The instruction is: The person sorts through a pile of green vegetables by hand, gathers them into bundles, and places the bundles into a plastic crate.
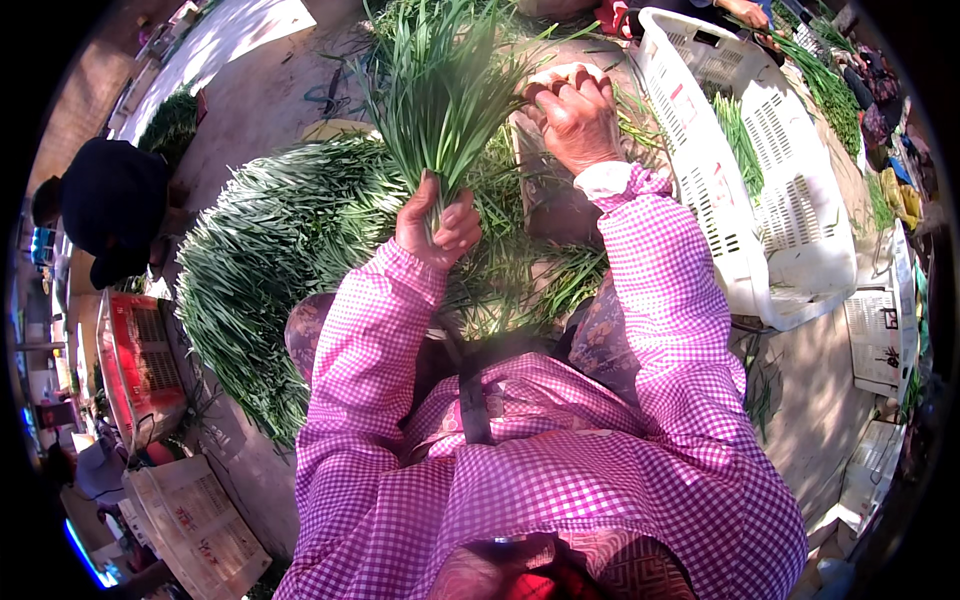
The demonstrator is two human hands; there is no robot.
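Note:
My left hand [439, 225] is wrapped around the lower end of a bunch of long green leaves [442, 97], which look like garlic chives. The bunch stands upright and fans out toward the top. To its right, my right hand [574, 116] is raised with curled fingers beside the outer leaf tips. Its fingertips are turned away, so whether they pinch any leaves is hidden. A large heap of the same greens [277, 240] lies at my left, its pale ends mostly toward the outside. Loose leaves and trimmings [495, 292] are scattered between my knees.
A white slatted plastic crate [802, 262] at my right holds a bundle of greens [739, 142]. A red crate [142, 360] and a pale crate [199, 525] stand at left. One person in dark clothing [112, 195] is at left; another's hands [746, 11] hold greens at top right.

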